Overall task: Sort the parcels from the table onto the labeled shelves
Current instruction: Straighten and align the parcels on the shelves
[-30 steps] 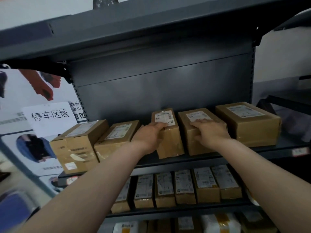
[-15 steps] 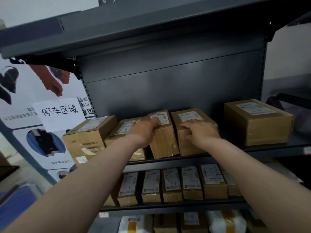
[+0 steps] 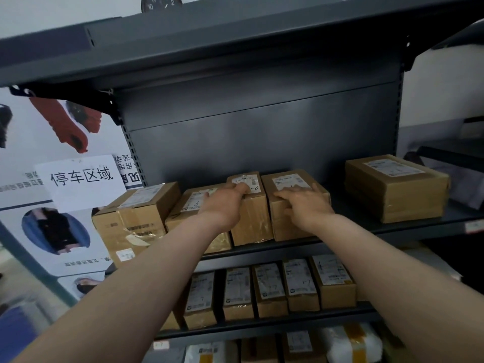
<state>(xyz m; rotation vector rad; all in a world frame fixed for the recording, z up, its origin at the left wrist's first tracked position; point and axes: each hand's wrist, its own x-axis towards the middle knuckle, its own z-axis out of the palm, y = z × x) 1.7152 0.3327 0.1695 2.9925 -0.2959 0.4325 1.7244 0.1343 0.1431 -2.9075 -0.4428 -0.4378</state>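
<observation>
Cardboard parcels, brown, taped and labelled, are entered for the middle shelf [image 3: 345,221].

Item in hand: narrow parcel [image 3: 252,221], stood on edge near the middle of the shelf's front edge, touching the wider parcel [image 3: 290,226] on its right; a flat parcel [image 3: 191,205] lies just beside it on the left.

Step, as judged: the two parcels are being squared into the row.

Handling advised: bases are to be kept flat on the shelf, labels upward and legible, and no corner left past the front edge. The narrow parcel is judged liable to tip, so pressure is best applied low and evenly.

Left hand [image 3: 225,205]: fingers curled over the top of the narrow parcel at its label, gripping it.

Right hand [image 3: 306,203]: fingers nearly straight, laid across the top front edge of the wider parcel; nothing is enclosed.

Also shelved: large box [image 3: 136,218] at the left end; another parcel [image 3: 395,189] well apart toward the right end.
</observation>
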